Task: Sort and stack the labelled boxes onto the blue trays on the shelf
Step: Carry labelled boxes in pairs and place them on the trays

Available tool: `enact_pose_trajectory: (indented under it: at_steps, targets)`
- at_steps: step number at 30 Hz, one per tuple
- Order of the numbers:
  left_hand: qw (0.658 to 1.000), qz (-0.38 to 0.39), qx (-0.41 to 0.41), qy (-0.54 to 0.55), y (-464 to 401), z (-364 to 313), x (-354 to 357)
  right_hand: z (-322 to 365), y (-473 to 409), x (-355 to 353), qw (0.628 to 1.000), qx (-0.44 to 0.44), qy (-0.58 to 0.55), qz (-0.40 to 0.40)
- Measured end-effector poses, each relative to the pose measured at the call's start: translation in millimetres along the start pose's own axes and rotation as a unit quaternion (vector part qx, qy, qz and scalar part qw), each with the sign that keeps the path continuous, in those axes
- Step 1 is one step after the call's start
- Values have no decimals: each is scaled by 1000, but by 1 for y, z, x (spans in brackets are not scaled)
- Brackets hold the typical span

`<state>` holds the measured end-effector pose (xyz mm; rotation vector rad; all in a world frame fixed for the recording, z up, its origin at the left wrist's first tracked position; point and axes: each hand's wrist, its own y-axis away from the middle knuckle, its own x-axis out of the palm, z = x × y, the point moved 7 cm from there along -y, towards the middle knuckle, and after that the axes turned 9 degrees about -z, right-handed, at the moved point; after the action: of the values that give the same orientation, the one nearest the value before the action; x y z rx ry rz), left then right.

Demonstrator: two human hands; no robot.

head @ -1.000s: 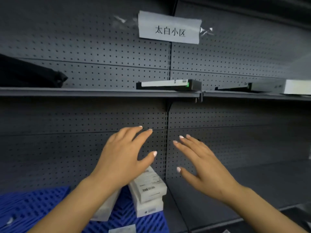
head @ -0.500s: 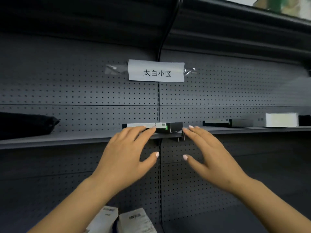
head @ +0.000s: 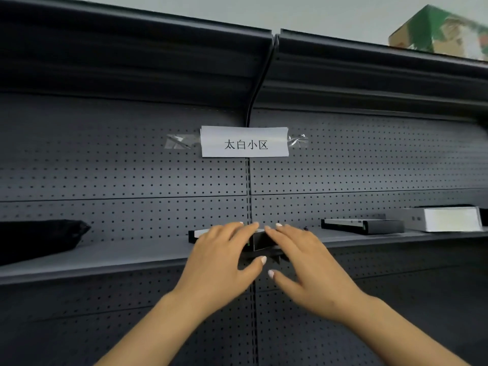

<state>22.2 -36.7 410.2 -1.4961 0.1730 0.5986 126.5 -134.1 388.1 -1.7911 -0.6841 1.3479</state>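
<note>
A flat black box (head: pixel 260 240) with a white top and a green mark lies on the upper grey shelf (head: pixel 118 257), right under the paper sign (head: pixel 244 141). My left hand (head: pixel 221 257) reaches over its left part with fingers spread and straight, thumb below the shelf edge. My right hand (head: pixel 303 260) comes over its right end, fingers extended, thumb held low. Both hands cover most of the box. Whether the fingertips touch it is unclear. No blue tray is in view.
Further right on the same shelf lie another flat black box (head: pixel 363 226) and a white box (head: pixel 446 219). A black bag (head: pixel 39 239) sits at the left end. A green and brown carton (head: pixel 443 30) stands on top of the shelving unit.
The view has tilted upward, so the blue tray and white boxes below have dropped out of sight. Both hands have risen from the lower shelf level to the black box and closed in over it.
</note>
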Motion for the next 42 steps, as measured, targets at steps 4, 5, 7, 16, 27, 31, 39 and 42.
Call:
enact_pose_trajectory:
  at_steps: [4, 5, 7, 16, 27, 31, 39, 42]
  targets:
    - [999, 0, -4, 36, -13, -5, 6, -5, 3, -3, 1000, -8, -10, 0]
    - [999, 1, -7, 44, -16, -6, 7, -8, 3, -4, 1000, -9, -8, 1]
    - [998, 6, -11, 56, -23, -8, 12, -15, 5, -6, 1000, -4, 1, 6]
    - [996, 26, 2, 81, -46, -28, 38, -96, 21, -22, 991, 81, 110, 4]
    - [995, 7, -14, 94, -47, -24, 44, -154, 30, -28, 969, 144, 194, -54]
    - [995, 6, -13, 94, -44, -24, 42, -139, 28, -27, 970, 117, 196, -89]
    - [994, -9, -7, 110, -38, -27, 33, -115, 28, -42, 965, 74, 189, -165]
    - [992, -22, -7, 126, -31, -27, 27, -112, 30, -51, 960, 83, 186, -190]
